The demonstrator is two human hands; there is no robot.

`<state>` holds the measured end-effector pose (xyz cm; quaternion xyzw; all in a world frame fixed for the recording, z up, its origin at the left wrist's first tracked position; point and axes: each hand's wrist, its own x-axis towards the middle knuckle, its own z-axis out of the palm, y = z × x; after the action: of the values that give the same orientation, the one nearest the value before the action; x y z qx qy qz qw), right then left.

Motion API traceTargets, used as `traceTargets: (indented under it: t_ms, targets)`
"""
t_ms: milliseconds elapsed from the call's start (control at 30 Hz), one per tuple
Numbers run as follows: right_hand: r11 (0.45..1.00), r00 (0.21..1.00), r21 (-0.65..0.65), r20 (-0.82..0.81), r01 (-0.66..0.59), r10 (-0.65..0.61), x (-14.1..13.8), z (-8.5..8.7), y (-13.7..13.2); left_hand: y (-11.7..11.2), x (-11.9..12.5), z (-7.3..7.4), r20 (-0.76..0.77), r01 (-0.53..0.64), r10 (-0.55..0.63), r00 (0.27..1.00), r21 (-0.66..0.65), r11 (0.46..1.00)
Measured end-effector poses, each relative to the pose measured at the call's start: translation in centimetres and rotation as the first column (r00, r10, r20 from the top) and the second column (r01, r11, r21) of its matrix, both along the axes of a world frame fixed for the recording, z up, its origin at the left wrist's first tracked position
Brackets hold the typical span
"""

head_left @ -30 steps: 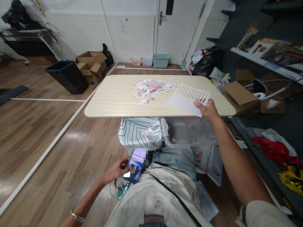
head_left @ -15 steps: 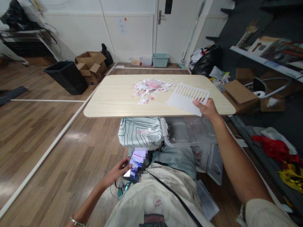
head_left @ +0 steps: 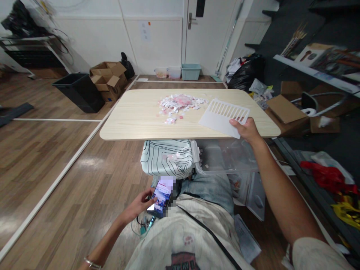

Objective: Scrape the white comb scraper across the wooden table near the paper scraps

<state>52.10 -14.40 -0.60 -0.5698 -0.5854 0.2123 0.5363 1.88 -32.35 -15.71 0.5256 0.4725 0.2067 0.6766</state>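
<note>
My right hand (head_left: 246, 129) grips the near corner of a white slotted plastic sheet (head_left: 222, 116) that lies tilted on the right part of the light wooden table (head_left: 135, 120). A heap of small pink and white paper scraps (head_left: 180, 103) sits in the table's middle, left of the sheet. Low in front of my body, my left hand (head_left: 138, 205) holds a lit phone (head_left: 161, 198), thumb on its edge. A cable hangs below the phone.
A clear plastic bin (head_left: 227, 155) and a patterned cushion (head_left: 167, 157) sit under the table's near edge. Cardboard boxes (head_left: 108, 78) and a black bin (head_left: 80, 90) stand at the left, a black bag (head_left: 247, 71) and shelves at the right.
Almost nothing has moved. The picture on the phone's screen has changed and the view has shifted slightly. Both hands keep their holds.
</note>
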Motion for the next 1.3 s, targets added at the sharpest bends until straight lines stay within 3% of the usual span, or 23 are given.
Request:
traceTargets:
  t_ms: [133, 367, 467, 967, 1300]
  targets:
    - [1.000, 1.000, 0.008, -0.007, 0.004, -0.004, 0.0, -0.1, 0.1, 0.0, 0.3, -0.1, -0.001, -0.034, 0.034, 0.999, -0.003, 0.999]
    - [1.000, 1.000, 0.013, -0.004, -0.001, 0.002, 0.2, -0.3, 0.2, 0.9, 1.0, 2.5, -0.003, -0.093, 0.093, 0.996, -0.055, 0.994]
    - [1.000, 1.000, -0.001, -0.011, 0.002, -0.002, 0.3, -0.4, 0.3, 1.2, 1.3, 2.9, -0.016, -0.101, 0.100, 0.995, -0.044, 0.994]
    - [1.000, 1.000, 0.003, -0.003, -0.002, 0.002, 0.5, -0.4, 0.3, 1.6, 1.2, 1.7, -0.024, -0.110, 0.108, 0.994, -0.095, 0.989]
    - [1.000, 1.000, 0.001, 0.020, 0.013, -0.013, 0.3, -0.3, 0.2, 1.2, 1.1, 2.1, -0.069, -0.099, 0.099, 0.993, -0.001, 0.995]
